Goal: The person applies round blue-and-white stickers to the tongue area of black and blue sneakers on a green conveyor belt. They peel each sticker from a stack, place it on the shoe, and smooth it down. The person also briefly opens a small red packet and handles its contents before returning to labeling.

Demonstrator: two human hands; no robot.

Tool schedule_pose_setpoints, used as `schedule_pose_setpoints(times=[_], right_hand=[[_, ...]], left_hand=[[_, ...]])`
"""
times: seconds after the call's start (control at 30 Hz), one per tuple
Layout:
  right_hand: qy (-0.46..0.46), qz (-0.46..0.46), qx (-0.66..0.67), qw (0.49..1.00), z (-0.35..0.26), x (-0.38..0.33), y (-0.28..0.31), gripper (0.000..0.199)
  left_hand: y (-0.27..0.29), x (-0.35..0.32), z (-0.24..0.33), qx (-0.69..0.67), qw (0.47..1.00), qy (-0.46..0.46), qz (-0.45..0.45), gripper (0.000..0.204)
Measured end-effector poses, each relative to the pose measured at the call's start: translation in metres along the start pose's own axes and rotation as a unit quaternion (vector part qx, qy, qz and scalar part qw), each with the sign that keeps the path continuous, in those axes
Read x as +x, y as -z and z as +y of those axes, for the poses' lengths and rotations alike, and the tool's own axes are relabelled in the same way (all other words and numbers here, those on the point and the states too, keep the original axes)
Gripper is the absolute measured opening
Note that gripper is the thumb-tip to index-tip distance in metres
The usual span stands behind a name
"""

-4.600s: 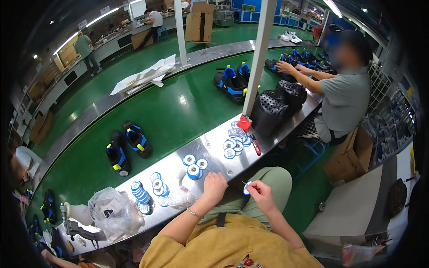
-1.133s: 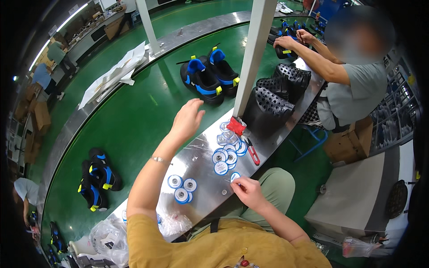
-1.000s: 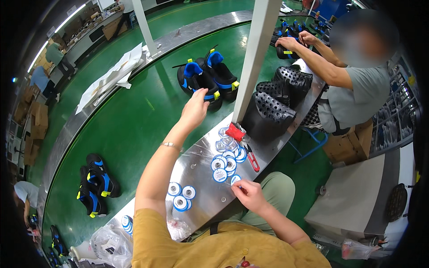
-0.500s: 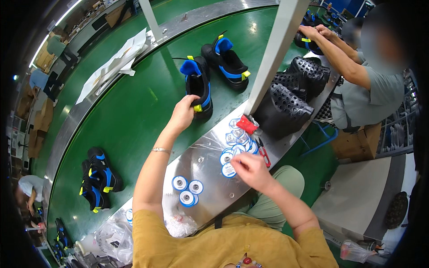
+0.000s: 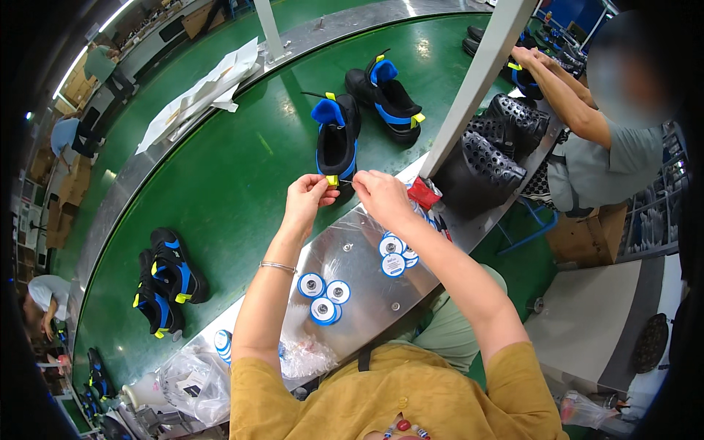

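A black and blue shoe (image 5: 337,147) stands on the green belt, its heel toward me. The fingers of my left hand (image 5: 304,205) are closed on the yellow loop (image 5: 332,180) at its heel. My right hand (image 5: 383,198) is pinched just right of that loop. A thin pale strand runs between its fingertips and the loop; its kind is too small to tell. The matching shoe (image 5: 389,100) stands behind to the right. Below my hands, round white tags (image 5: 323,309) with blue rims lie on the metal ledge, with another pile (image 5: 393,264) under my right forearm.
A pair of shoes (image 5: 170,275) rests on the belt at left. A slanted grey post (image 5: 477,88) rises right of my hands, beside black perforated shoe-like forms (image 5: 493,158). A red packet (image 5: 424,193) lies near its foot. A co-worker (image 5: 616,158) handles a shoe at right. Plastic bags (image 5: 198,389) sit lower left.
My right hand has moved from the tag pile up and left to the shoe's heel. My left hand has shifted from the shoe's collar to the yellow loop. The whole view has shifted slightly.
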State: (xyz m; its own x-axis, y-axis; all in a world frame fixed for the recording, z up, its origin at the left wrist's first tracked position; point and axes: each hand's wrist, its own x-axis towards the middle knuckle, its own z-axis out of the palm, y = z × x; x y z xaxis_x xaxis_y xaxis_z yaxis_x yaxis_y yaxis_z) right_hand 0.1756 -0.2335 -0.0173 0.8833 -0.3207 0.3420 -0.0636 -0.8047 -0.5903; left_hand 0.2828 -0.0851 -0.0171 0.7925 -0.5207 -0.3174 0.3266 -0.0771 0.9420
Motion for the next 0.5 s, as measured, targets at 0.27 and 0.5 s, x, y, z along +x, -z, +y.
schedule_pose_setpoints(times=[0.27, 0.5], right_hand=[[0.004, -0.060, -0.033, 0.998, -0.017, 0.015, -0.019, 0.012], [-0.055, -0.037, 0.131, 0.989, -0.017, 0.012, -0.023, 0.014]], left_hand=[[0.009, -0.001, -0.004, -0.003, 1.000, 0.003, -0.005, 0.015], [0.019, -0.005, -0.005, 0.090, 0.990, -0.086, 0.059, 0.013]])
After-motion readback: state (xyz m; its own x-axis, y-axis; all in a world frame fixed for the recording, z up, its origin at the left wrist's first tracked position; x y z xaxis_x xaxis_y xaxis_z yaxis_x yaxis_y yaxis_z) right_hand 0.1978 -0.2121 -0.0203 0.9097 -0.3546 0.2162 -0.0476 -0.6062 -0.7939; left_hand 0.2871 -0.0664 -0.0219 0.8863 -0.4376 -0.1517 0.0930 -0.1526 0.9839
